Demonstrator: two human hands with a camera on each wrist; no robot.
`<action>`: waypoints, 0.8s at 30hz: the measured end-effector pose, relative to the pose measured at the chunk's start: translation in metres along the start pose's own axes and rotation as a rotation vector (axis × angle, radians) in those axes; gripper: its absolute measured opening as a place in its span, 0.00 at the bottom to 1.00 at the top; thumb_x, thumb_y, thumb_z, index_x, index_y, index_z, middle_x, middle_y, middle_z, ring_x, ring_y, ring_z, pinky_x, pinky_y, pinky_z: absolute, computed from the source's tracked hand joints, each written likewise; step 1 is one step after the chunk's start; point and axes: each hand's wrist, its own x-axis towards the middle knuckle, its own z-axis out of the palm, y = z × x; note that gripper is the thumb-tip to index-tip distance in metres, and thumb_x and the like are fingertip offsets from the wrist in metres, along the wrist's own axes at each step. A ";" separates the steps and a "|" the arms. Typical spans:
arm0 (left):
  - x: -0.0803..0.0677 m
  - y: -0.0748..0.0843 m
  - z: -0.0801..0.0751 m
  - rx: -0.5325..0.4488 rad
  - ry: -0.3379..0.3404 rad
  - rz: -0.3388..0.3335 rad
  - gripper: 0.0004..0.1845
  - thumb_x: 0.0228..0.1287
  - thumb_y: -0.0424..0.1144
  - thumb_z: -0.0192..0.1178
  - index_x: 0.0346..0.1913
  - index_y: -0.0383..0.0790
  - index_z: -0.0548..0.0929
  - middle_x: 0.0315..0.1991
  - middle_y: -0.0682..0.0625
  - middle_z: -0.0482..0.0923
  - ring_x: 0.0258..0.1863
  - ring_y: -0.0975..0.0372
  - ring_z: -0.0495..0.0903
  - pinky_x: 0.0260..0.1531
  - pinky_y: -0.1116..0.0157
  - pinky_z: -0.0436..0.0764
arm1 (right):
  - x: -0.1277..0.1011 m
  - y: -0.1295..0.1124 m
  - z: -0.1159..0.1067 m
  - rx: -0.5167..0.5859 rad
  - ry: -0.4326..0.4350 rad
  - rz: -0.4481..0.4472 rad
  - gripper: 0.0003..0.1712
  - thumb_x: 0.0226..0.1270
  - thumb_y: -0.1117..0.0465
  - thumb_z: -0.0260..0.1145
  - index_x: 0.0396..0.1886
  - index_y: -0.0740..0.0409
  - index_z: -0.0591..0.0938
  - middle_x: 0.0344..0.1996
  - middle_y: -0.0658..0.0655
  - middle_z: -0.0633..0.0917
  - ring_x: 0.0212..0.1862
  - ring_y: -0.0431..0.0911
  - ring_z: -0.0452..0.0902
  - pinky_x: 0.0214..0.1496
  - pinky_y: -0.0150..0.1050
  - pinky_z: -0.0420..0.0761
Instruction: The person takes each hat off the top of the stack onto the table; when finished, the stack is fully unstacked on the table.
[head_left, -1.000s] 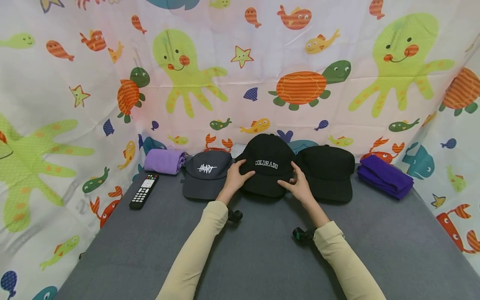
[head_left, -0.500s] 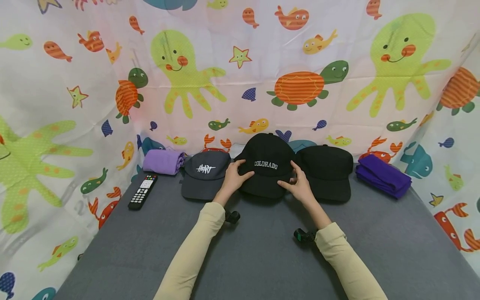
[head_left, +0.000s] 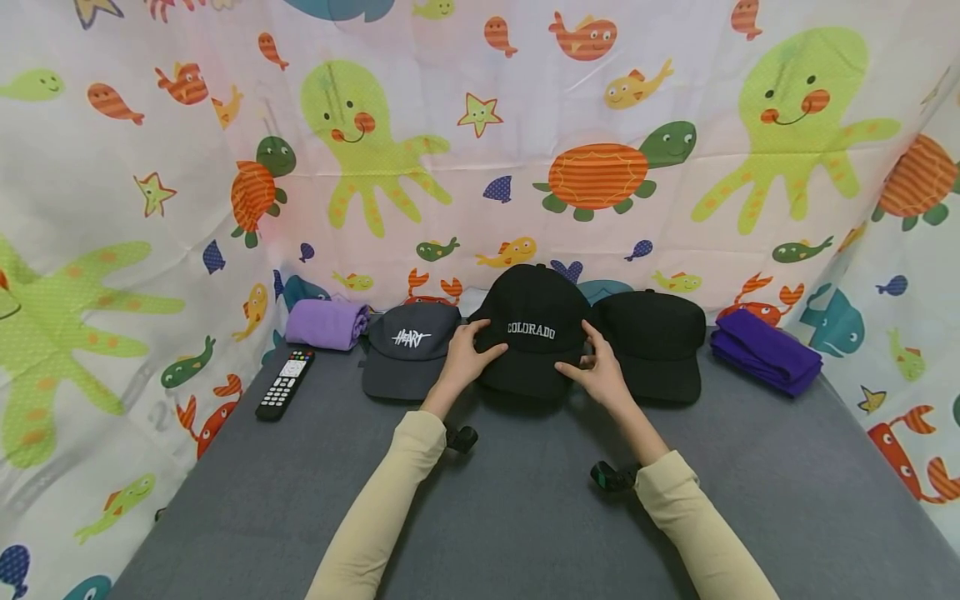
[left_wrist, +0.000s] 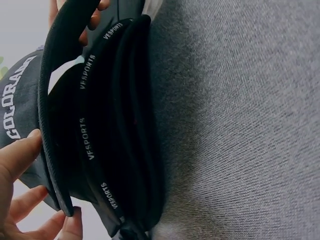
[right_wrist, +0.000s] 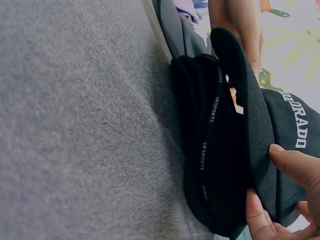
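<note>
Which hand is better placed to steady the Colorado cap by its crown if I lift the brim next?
Probably the left hand: its fingers reach up onto the crown of the Colorado cap beside the lettering. The right hand sits lower, pinching the brim edge, so it suits lifting.

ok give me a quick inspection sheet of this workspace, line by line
surface: grey fabric top, nothing spilled.
job's things: black cap reading COLORADO, in the middle of a row of three caps; the wrist views show it sitting on other black caps.
clutter: grey cap left of it, plain black cap right; remote and folded lilac cloth far left; folded purple cloth far right.
hands: left hand and right hand both grip the COLORADO cap at the sides of its brim.
cables: nothing seen.
surroundings: curtain printed with sea animals hangs behind and at both sides.
</note>
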 end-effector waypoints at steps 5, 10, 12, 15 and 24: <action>-0.004 0.001 -0.004 -0.005 0.002 0.026 0.32 0.56 0.50 0.65 0.62 0.41 0.72 0.53 0.38 0.69 0.49 0.49 0.71 0.51 0.53 0.72 | -0.005 -0.004 -0.002 0.006 -0.002 -0.011 0.52 0.58 0.55 0.69 0.74 0.48 0.47 0.66 0.69 0.58 0.48 0.57 0.72 0.46 0.47 0.75; -0.010 -0.001 -0.009 0.002 0.008 0.079 0.31 0.55 0.53 0.64 0.60 0.42 0.74 0.52 0.36 0.70 0.44 0.50 0.72 0.45 0.56 0.74 | -0.011 -0.010 -0.004 0.011 -0.010 0.001 0.52 0.57 0.55 0.69 0.74 0.47 0.48 0.65 0.68 0.58 0.49 0.57 0.73 0.44 0.46 0.77; -0.013 0.000 -0.011 0.008 0.001 0.085 0.31 0.56 0.51 0.65 0.60 0.42 0.74 0.51 0.36 0.70 0.43 0.49 0.72 0.43 0.55 0.74 | -0.014 -0.012 -0.004 0.007 -0.011 0.008 0.52 0.57 0.55 0.69 0.74 0.47 0.48 0.65 0.68 0.59 0.49 0.57 0.73 0.44 0.46 0.78; -0.018 0.002 -0.015 0.014 -0.012 0.070 0.29 0.56 0.46 0.66 0.60 0.40 0.74 0.52 0.36 0.70 0.43 0.48 0.73 0.44 0.54 0.75 | -0.018 -0.014 -0.003 0.002 -0.017 0.016 0.52 0.57 0.55 0.69 0.74 0.47 0.48 0.64 0.67 0.60 0.49 0.56 0.73 0.43 0.46 0.79; -0.030 0.004 -0.028 0.042 -0.031 0.083 0.28 0.56 0.46 0.66 0.59 0.43 0.74 0.50 0.41 0.71 0.38 0.53 0.74 0.38 0.60 0.75 | -0.030 -0.022 -0.003 0.012 -0.030 0.015 0.56 0.56 0.56 0.70 0.74 0.51 0.44 0.65 0.66 0.60 0.49 0.56 0.74 0.45 0.48 0.79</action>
